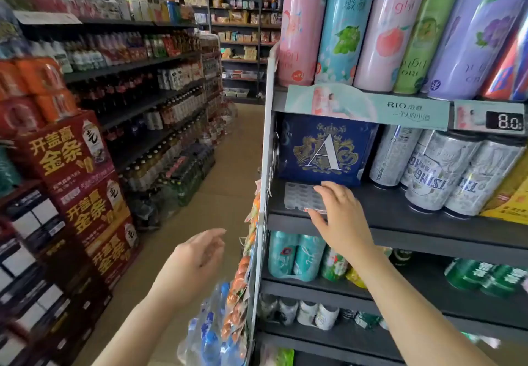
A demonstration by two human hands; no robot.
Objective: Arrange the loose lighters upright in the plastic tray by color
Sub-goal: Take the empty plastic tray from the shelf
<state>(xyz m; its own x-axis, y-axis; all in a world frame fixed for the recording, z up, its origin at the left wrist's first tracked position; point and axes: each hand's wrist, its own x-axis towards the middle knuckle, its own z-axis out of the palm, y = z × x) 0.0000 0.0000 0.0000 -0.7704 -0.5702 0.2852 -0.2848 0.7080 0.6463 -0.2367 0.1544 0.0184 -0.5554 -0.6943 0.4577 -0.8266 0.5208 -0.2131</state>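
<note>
- The plastic tray (pixel 300 195) is clear, with rows of little round pockets. It lies flat on the dark shelf (pixel 400 217), near the shelf's left front corner.
- I cannot see any lighters in the tray's pockets.
- The tray sits just in front of the blue box (pixel 325 151) with a big gold letter A on it.
- The right hand (pixel 340 214) reaches across the shelf to the tray. Its fingers are spread and almost straight. The fingertips rest on the right side of the tray, and the thumb lies along the tray's front edge by a small red and white label. The hand covers the tray's right part. It does not wrap around anything.
- The right arm comes up from the bottom right and crosses in front of the lower shelves.
- The left hand (pixel 197 254) is in the air, lower down and to the left of the tray, well apart from it. Its fingers are loose and a little bent. It holds nothing.
- To the right of the blue box stand silver beer cans (pixel 445 171).
- Above the blue box, on the next shelf up, tall pink, blue, green and purple cans (pixel 371 25) stand in a row.
- Below the tray's shelf are teal cans (pixel 294 255).
- Far left of the tray, across the aisle, red boxes (pixel 77 182) are stacked up.
</note>
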